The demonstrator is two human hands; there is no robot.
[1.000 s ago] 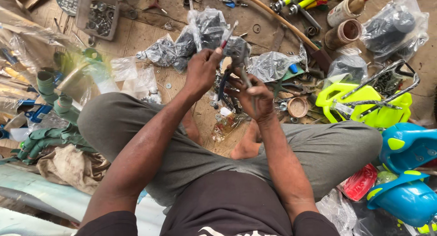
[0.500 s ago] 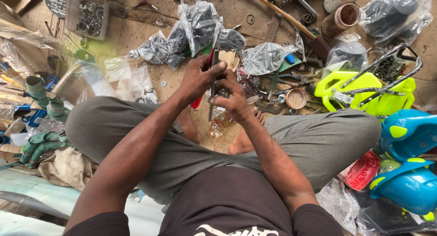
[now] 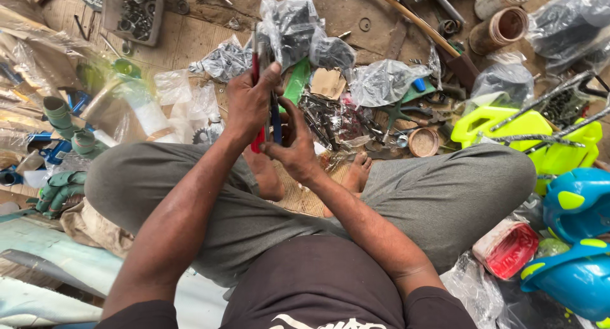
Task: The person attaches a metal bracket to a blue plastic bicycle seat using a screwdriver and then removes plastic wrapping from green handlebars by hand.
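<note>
Left hand: the left hand [image 3: 249,103] is up in front of the crossed legs, forearm running from 7 o'clock up toward centre, knuckles facing the camera. Fingers are curled tight around the red-handled tool [image 3: 255,94], which stands pretty much upright with its thin metal end poking out at 12 o'clock above the fist.

Right hand: the right hand [image 3: 293,148] sits just at 4 o'clock of the left one, wrist bent, thumb and fingers pinched on the lower part of the blue-handled tool [image 3: 276,120]. Not a full fist, more of a fingertip grip.

Tools: both handles are side by side, touching or nearly so, between the two hands, above the bare feet. Can't tell if they're two tools or one pair of handles.

Legs: person sits cross-legged in grey trousers [image 3: 445,189] on a woven mat [image 3: 305,199].

Around: clear plastic bags of dark metal parts [image 3: 289,24] at 12 o'clock, a neon yellow plastic piece [image 3: 508,129] at 3 o'clock, blue plastic shells [image 3: 575,202] at 4 o'clock, green gloves [image 3: 60,189] at 9 o'clock.
</note>
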